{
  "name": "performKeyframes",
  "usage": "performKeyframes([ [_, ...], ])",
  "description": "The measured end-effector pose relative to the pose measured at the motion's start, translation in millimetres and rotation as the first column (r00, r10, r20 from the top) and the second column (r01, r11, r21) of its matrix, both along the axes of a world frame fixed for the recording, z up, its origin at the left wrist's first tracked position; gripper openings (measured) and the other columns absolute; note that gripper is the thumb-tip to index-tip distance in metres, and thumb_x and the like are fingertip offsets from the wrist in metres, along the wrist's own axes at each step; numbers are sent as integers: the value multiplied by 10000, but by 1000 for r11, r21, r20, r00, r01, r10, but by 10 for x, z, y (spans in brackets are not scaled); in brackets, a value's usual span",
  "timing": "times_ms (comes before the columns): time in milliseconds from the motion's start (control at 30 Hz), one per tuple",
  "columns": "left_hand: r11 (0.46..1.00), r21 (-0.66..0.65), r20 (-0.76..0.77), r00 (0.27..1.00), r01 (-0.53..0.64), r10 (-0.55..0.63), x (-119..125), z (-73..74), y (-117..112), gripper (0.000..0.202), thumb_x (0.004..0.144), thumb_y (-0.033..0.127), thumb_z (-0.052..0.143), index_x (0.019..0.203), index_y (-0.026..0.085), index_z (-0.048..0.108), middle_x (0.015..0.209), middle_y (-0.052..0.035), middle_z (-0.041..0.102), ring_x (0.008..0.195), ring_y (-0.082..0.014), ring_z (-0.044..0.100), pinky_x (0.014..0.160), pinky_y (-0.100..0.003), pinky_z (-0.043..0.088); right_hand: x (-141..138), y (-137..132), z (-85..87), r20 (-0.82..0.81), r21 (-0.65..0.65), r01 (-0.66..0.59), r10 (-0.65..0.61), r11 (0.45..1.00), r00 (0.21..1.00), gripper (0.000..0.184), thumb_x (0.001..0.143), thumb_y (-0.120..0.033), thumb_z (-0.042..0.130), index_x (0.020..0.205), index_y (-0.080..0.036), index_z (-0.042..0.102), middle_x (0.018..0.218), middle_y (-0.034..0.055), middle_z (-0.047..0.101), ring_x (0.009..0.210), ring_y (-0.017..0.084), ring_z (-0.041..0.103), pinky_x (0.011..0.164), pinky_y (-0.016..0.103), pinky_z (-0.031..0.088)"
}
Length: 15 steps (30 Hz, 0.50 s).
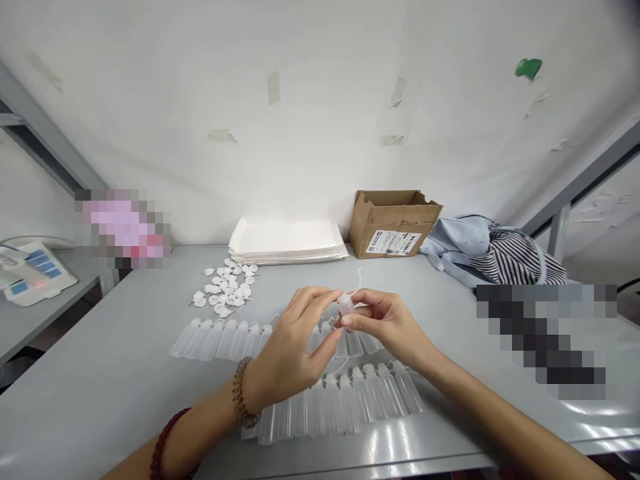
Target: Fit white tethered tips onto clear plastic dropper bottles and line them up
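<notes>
A small translucent squeeze bottle (347, 309) with a white cap is pinched between the thumb and fingers of my right hand (387, 321). Just left of it, my left hand (300, 340) curves around with thumb and fingers apart. Its index fingertip is at the cap; whether it presses on it I cannot tell. A thin white strap (359, 277) sticks up behind the bottle. Below and behind my hands lie two rows of similar clear bottles, a back row (226, 340) and a front row (345, 403), partly hidden by my left hand and wrist.
Loose white caps (227, 287) lie in a pile at the back left. Against the wall are a stack of white sheets (287, 241) and an open cardboard box (395, 230). Light blue and striped cloth (493, 250) lies to the right. A white device (37, 273) stands far left.
</notes>
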<state>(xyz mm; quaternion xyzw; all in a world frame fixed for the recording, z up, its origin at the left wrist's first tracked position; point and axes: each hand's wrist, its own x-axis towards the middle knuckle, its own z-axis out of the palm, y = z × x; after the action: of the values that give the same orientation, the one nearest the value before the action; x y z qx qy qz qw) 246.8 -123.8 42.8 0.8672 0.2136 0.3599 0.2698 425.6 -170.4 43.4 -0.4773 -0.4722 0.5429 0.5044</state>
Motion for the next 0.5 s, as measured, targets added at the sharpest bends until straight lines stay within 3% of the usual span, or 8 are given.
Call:
performKeyframes([
  [233, 999, -11, 51, 997, -52, 52, 16, -20, 2, 274, 887, 220, 539, 1161, 234, 542, 1065, -76, 616, 983, -219, 566, 821, -371, 507, -43, -18, -13, 109, 71, 8, -16, 997, 994, 302, 658, -392, 778, 793, -171, 624, 579, -46, 572, 501, 97, 493, 490, 231, 366],
  [500, 992, -96, 85, 992, -85, 93, 14, -29, 18, 120, 861, 180, 577, 973, 205, 612, 927, -33, 659, 831, -162, 583, 724, -290, 498, -93, -42, -43, 330, 245, -14, -70, 969, 941, 233, 717, -389, 736, 789, -179, 667, 765, 8, 608, 659, 143, 590, 600, 262, 457],
])
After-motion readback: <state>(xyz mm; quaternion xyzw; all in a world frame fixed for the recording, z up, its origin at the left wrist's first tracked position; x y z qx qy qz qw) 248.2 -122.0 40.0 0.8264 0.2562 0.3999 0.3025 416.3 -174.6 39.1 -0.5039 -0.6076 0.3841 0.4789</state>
